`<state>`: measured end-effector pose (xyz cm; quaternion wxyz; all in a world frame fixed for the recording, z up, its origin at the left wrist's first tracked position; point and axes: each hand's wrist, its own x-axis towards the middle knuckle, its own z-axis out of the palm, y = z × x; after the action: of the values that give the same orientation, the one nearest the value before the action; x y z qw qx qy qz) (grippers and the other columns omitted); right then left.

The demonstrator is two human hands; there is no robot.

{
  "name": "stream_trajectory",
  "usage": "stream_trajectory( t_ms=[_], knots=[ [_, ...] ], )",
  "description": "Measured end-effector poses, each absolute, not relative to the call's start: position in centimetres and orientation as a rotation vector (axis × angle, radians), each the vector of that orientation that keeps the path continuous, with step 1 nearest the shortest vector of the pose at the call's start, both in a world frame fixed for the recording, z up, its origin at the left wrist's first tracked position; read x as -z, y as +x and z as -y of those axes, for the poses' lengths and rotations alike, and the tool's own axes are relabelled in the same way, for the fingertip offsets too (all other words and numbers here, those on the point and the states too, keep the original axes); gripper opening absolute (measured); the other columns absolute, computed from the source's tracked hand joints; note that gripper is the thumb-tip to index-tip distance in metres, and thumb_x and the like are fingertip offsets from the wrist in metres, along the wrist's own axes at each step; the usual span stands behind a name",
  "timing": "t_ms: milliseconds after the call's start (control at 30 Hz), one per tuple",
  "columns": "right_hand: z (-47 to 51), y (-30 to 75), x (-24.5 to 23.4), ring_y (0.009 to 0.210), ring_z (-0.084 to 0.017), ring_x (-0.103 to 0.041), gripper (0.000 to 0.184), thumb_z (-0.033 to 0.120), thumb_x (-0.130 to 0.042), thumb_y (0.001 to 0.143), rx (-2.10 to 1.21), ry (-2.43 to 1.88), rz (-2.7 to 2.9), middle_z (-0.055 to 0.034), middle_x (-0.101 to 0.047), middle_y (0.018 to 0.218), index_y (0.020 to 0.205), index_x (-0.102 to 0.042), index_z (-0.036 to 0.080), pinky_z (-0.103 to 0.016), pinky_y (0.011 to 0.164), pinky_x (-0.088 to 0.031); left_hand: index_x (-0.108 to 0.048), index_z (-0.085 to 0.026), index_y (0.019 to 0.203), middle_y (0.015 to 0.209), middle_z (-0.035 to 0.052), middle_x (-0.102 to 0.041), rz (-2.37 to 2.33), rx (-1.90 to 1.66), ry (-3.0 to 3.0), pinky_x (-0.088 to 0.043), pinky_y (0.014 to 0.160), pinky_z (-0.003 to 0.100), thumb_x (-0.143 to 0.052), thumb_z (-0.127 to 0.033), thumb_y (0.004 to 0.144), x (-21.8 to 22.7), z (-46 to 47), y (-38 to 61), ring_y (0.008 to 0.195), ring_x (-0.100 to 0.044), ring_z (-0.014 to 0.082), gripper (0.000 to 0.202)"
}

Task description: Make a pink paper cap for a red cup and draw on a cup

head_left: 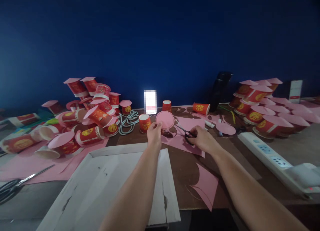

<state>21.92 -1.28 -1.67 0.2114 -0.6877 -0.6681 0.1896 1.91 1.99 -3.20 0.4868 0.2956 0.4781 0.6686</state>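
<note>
My left hand [155, 134] is closed on a round pink paper disc [165, 120], its face turned towards me. Whether a cup sits behind the disc I cannot tell. In my right hand [203, 137] is a pair of dark-handled scissors [188, 136], blades pointing left at the disc's right edge. Below the scissors lies a cut pink paper sheet [195, 148]. A red paper cup [144, 123] stands upright just left of the disc, and another red cup [167, 106] is behind it.
Disc-topped red cups are heaped at left [87, 134] and stacked at right [257, 94]. A white cardboard tray [112, 181] lies in front. Larger scissors [22, 184], a grey cord [127, 122], a power strip [267, 154], a black bottle [220, 91] and a pink scrap [206, 186] surround it.
</note>
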Motion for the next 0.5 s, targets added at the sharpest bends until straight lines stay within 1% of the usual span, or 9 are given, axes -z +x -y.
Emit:
stream_trajectory(
  t_ms=[67,133,267,367,433,500],
  knots=[
    [1.3,22.0,1.6,0.075,-0.018,-0.062,0.035,0.048,-0.065,0.069,-0.523,-1.873,1.868,-0.0024,-0.069,0.086,0.092,-0.058,0.023,-0.025,0.063,-0.038,-0.059,-0.015,0.072,0.055,-0.0039,-0.052,-1.173,-1.615,0.737,-0.037,0.05,0.019,-0.067,-0.035,0.065,3.3,-2.0,1.9,0.048,-0.047,0.006,0.023],
    [1.4,22.0,1.4,0.083,-0.02,-0.062,0.036,0.048,-0.064,0.07,-0.445,-1.887,1.879,-0.0038,-0.069,0.094,0.095,-0.061,0.024,-0.026,0.066,-0.039,-0.059,-0.016,0.072,0.054,-0.0041,-0.051,-1.162,-1.614,0.755,-0.036,0.05,0.019,-0.067,-0.036,0.065,3.3,-1.9,1.9,0.048,-0.048,0.0063,0.023],
    [1.5,22.0,0.8,0.09,-0.026,-0.062,0.035,0.049,-0.061,0.072,-0.304,-2.048,1.894,-0.0053,-0.069,0.103,0.101,-0.065,0.03,-0.03,0.064,-0.038,-0.06,-0.016,0.073,0.055,-0.0039,-0.051,-1.188,-1.599,0.808,-0.038,0.051,0.02,-0.065,-0.036,0.066,3.2,-1.7,2.0,0.048,-0.047,0.0066,0.022],
    [1.5,22.2,0.6,0.087,-0.027,-0.062,0.035,0.053,-0.059,0.074,-0.26,-2.113,1.914,-0.0061,-0.07,0.101,0.1,-0.069,0.033,-0.033,0.064,-0.039,-0.061,-0.017,0.075,0.055,-0.0034,-0.052,-1.248,-1.549,0.915,-0.038,0.051,0.02,-0.063,-0.037,0.068,2.8,-1.3,2.0,0.049,-0.048,0.0078,0.022],
    [1.5,22.3,0.6,0.086,-0.027,-0.062,0.034,0.055,-0.058,0.074,-0.177,-2.104,1.946,-0.0081,-0.07,0.096,0.094,-0.072,0.031,-0.035,0.068,-0.04,-0.061,-0.017,0.074,0.053,-0.0034,-0.052,-1.298,-1.504,1.01,-0.037,0.051,0.02,-0.062,-0.037,0.07,2.3,-0.9,2.1,0.049,-0.048,0.0086,0.02],
    [1.5,22.5,0.7,0.09,-0.029,-0.06,0.032,0.055,-0.059,0.074,-0.065,-2.081,1.983,-0.0102,-0.07,0.088,0.086,-0.074,0.029,-0.04,0.074,-0.04,-0.06,-0.017,0.071,0.052,-0.0032,-0.052,-1.349,-1.469,1.084,-0.037,0.052,0.02,-0.06,-0.035,0.071,1.7,-0.5,2.2,0.049,-0.048,0.0091,0.018]
  ],
)
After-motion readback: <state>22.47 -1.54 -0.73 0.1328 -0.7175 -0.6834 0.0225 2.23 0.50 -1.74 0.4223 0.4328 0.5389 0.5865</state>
